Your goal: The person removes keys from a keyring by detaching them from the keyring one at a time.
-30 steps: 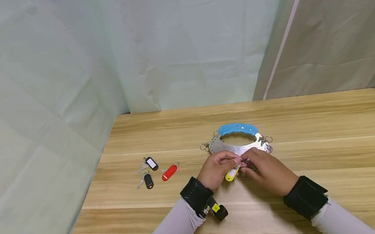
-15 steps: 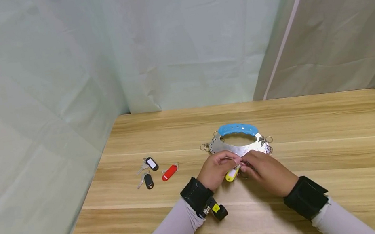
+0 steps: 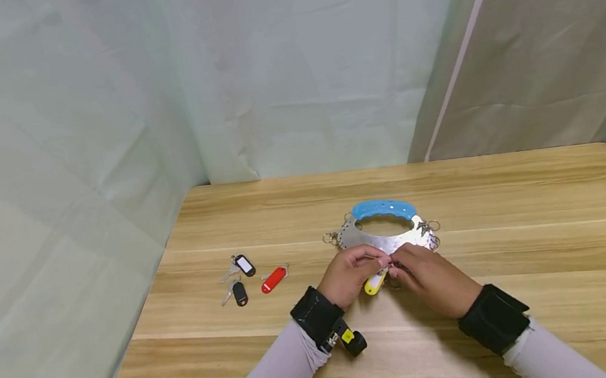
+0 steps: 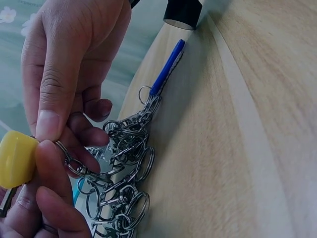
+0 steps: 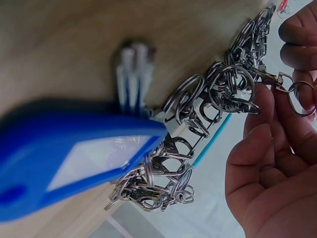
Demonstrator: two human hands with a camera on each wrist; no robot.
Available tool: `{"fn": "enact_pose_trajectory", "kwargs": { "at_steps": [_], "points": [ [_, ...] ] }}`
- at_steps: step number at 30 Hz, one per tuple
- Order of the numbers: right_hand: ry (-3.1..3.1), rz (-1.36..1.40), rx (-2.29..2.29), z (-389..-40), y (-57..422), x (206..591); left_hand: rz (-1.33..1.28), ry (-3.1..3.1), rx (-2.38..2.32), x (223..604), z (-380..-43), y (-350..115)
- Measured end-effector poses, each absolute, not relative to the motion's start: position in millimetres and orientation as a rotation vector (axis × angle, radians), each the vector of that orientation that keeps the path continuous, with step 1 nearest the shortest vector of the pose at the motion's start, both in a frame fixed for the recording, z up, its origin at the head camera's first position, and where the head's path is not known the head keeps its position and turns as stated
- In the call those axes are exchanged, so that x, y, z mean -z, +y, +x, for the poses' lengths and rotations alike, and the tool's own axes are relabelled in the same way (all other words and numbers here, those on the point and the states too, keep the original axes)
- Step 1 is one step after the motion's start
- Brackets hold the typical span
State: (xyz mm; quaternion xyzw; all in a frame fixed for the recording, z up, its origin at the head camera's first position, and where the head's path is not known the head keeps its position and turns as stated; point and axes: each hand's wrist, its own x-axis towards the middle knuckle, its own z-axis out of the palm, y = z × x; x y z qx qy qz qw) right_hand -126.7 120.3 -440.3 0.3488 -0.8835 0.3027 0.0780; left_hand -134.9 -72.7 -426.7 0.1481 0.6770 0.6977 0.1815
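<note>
My left hand (image 3: 346, 276) pinches a yellow key tag (image 3: 374, 283) by its ring end; a key (image 4: 7, 202) pokes out under the tag in the left wrist view. Right beside it, my right hand (image 3: 434, 275) pinches a metal split ring (image 5: 298, 98) joined to a small swivel clasp (image 5: 267, 77). Both hands' fingertips meet at this ring, so its exact threading is hidden. Beyond them lies a metal key-ring holder plate (image 3: 353, 234) with a blue handle (image 3: 383, 208). Many clasps and rings (image 4: 131, 144) hang along its edge, partly covered by the hands.
To the left on the wooden table (image 3: 200, 364) lie two black key tags (image 3: 245, 264) with keys and a red key tag (image 3: 274, 279). A blue key tag (image 5: 84, 158) with a key sits close to the right wrist camera. Curtains (image 3: 290, 72) stand behind the table.
</note>
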Motion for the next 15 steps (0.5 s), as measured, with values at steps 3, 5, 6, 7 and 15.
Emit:
{"fn": "enact_pose_trajectory", "kwargs": {
  "at_steps": [3,5,6,7,15],
  "points": [
    [-2.657,1.036,-0.902,-127,121,442,0.408,1.913,-1.967,436,-138,-73],
    [-2.664,1.032,-0.902,-127,121,442,0.396,1.914,-1.963,441,-139,-73],
    [-2.667,1.030,-0.904,-127,121,442,0.393,1.914,-1.962,442,-139,-73],
    [-2.670,1.029,-0.907,-127,121,442,0.390,1.909,-1.963,443,-140,-73],
    [-2.667,1.015,-0.917,-127,121,441,0.379,1.838,-2.002,443,-139,-73]
  ]
}}
